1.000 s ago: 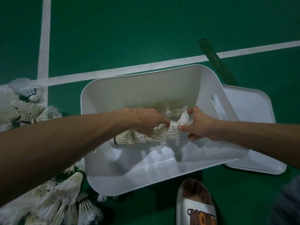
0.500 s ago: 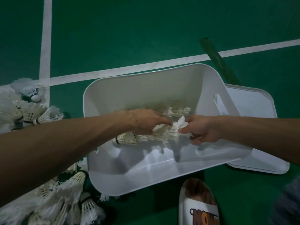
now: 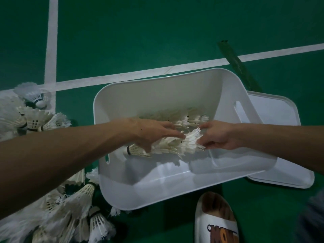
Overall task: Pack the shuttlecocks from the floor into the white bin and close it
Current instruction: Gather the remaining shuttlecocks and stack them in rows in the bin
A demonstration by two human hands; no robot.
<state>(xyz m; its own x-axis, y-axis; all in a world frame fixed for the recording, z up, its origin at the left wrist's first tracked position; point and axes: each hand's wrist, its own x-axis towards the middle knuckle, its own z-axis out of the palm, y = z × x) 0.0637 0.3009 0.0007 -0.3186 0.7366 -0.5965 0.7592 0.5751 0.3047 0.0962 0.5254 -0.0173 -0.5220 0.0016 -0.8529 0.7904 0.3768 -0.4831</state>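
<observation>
Nearest: slipper (image 3: 216,223), and a heap of shuttlecocks (image 3: 70,213) on the floor (image 3: 166,228) left of the bin (image 3: 157,195). Inside the bin, apparently just above its bottom, a nested stack (image 3: 175,146) held at both ends. Left hand (image 3: 152,133) over the cork end, fingers straighter than a second ago, thumb round the side. Right hand (image 3: 219,135) pinching the feather end between thumb and fingers, looser than before. Hardly moved otherwise, so likely about to lay the stack beside the shuttlecocks already at the far wall. Beyond, right: lid (image 3: 273,120) flat on the floor, off. More shuttlecocks far left. Packing well short of done.
</observation>
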